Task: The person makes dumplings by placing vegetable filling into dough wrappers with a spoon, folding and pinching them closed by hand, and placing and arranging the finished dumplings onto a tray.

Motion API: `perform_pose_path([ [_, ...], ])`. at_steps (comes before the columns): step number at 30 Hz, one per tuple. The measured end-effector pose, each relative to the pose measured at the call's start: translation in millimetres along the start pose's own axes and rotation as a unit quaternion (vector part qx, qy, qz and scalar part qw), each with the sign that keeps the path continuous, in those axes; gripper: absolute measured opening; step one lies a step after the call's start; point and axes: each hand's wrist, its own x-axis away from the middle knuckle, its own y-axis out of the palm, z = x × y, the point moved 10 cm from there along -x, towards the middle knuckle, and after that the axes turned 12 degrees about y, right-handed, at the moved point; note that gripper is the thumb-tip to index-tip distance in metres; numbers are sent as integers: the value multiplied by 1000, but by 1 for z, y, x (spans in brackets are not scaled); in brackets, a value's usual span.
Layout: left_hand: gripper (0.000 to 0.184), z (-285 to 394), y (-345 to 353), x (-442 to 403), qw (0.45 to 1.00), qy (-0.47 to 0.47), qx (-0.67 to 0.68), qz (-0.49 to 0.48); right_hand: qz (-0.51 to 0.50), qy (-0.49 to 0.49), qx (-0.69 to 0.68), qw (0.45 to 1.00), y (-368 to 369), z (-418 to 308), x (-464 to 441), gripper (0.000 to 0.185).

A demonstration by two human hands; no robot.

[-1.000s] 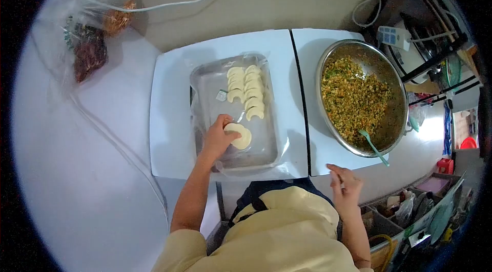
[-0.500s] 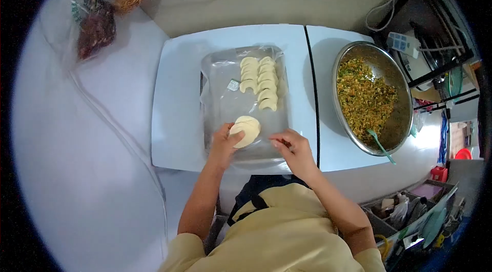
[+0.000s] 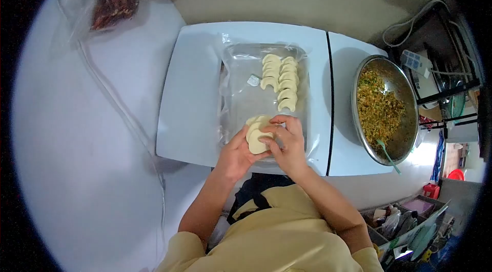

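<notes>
Head camera: the pale cream, thin round dough discs (image 3: pixel 260 144) lie between your two hands, over the near part of the rectangular metal tray lined with clear plastic film (image 3: pixel 241 105). From your bare right hand (image 3: pixel 291 146) they lie directly left, at the fingertips; your bare left hand (image 3: pixel 233 158) supports them from the left and near side. Both hands touch them, so neither is nearer. Each disc is round, with no long axis, though the overlapping stack fans away from you.

Your left hand is curled around the stack, gripping it. Your right thumb and fingers are bent over the top disc; you cannot tell from here whether they pinch its edge.

Count at least three discs, as overlap hides the rest. Beyond your hands stand two columns of pale crescent-shaped dumplings (image 3: pixel 288 85), about four left and six right, beside one small whitish square packet (image 3: pixel 253 81). Right of the tray sits one round steel bowl (image 3: pixel 407 98) of chopped yellow-green filling (image 3: pixel 378 110), holding one pale green spoon (image 3: pixel 389 155).
</notes>
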Motion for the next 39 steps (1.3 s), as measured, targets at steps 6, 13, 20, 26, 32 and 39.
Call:
perform_pose_path([
  [6,41,2,-32,-3,998,-1,-3,64,-35,-40,-24,998,15,-7,5,14],
  [13,40,46,-53,-10,981,151,11,119,-148,217,-265,928,48,55,16,10],
  [20,39,81,-58,-7,962,239,52,122,-131,330,-331,874,52,83,5,13],
  [26,43,59,-32,-6,986,136,95,37,-127,227,-153,953,53,74,-12,15],
  [32,41,28,-18,-1,993,49,110,-4,-87,-60,-17,994,28,-26,-30,21],
  [39,37,23,-2,0,993,7,111,-25,-107,-146,6,983,31,-37,-22,16],
])
